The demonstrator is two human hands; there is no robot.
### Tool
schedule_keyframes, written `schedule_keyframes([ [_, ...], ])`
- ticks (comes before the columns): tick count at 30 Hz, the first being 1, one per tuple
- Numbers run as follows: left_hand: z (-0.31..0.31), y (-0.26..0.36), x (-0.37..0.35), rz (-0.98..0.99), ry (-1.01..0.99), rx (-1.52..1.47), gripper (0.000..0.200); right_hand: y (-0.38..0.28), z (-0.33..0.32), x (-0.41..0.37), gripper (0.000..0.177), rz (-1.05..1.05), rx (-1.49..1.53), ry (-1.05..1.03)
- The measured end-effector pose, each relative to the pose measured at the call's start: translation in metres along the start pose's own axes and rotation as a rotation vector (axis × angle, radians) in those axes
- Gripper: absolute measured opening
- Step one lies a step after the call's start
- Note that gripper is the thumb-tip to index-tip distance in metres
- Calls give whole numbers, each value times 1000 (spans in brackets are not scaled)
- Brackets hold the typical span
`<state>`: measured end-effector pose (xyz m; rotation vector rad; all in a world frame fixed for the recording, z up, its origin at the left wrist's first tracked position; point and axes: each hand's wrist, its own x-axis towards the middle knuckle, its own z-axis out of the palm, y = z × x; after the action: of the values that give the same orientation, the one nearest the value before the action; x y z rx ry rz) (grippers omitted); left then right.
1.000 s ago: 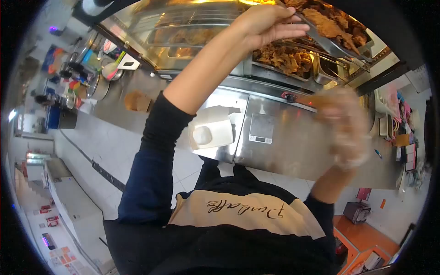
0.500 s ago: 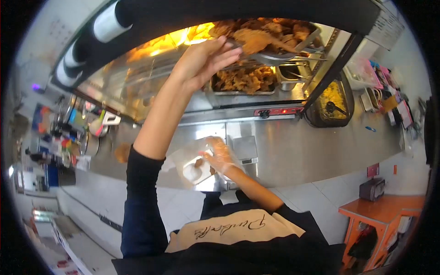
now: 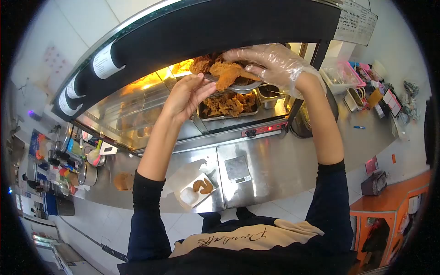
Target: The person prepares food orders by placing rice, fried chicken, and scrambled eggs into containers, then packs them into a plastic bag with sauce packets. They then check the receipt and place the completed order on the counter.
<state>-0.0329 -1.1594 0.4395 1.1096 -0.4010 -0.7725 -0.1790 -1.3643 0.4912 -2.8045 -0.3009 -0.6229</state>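
My left hand (image 3: 185,97) is closed on the near left edge of a dark metal tray (image 3: 245,88), which is tilted at the opening of the warming cabinet. Fried chicken pieces (image 3: 225,74) are heaped on the tray, one overhanging its front edge. My right hand (image 3: 275,64), in a clear plastic glove, reaches over the heap from the right. Its fingers are stretched out and the thumb is apart; the fingertips are at the chicken. On the counter, white paper (image 3: 207,201) carries a white rice mound (image 3: 188,195) and a curved brown fried piece (image 3: 202,185).
Below the raised tray, a second tray of fried pieces (image 3: 231,105) sits in the cabinet beside a metal container (image 3: 270,94). A digital scale (image 3: 237,168) lies on the steel counter (image 3: 284,160). A blue pen (image 3: 360,127) is at the right, pots (image 3: 87,173) at the left.
My right hand has left the paper on the counter and come up to the chicken tray. The rice and fried piece are now uncovered. My left hand still holds the tray.
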Motion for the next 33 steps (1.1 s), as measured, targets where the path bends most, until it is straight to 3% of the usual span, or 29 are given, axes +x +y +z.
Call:
schedule_keyframes([
  [4, 6, 4, -1, -6, 24, -2, 19, 15, 7, -7, 36, 198, -264, 72],
  [7, 8, 5, -2, 7, 15, -14, 20, 13, 8, -12, 27, 197, -443, 196],
  [8, 8, 4, -1, 13, 11, -14, 20, 8, 3, -15, 27, 337, -426, 113],
  [12, 4, 0, -3, 15, -12, -21, 16, 1, 1, -27, 27, 392, -222, 236],
  [15, 2, -6, -6, 33, -20, -50, 14, -16, -7, -37, 27, 214, 38, 339],
  [19, 8, -10, -17, 76, -17, -85, 14, -23, -5, -15, 31, 184, 71, 201],
  [20, 8, -10, -19, 81, -18, -88, 14, -26, -8, -10, 38, 210, 82, 60],
  [23, 8, -14, -23, 79, -11, -104, 14, -20, -6, 10, 44, 128, -248, -239],
  [26, 7, -17, -22, 95, -18, -123, 14, -42, -19, 12, 49, 304, -133, -210],
  [29, 6, -19, -22, 104, -37, -154, 12, -36, -5, 2, 47, 361, -239, -107],
  [33, 12, -17, -26, 107, -31, -159, 11, -48, -8, -1, 48, 285, -297, -66],
])
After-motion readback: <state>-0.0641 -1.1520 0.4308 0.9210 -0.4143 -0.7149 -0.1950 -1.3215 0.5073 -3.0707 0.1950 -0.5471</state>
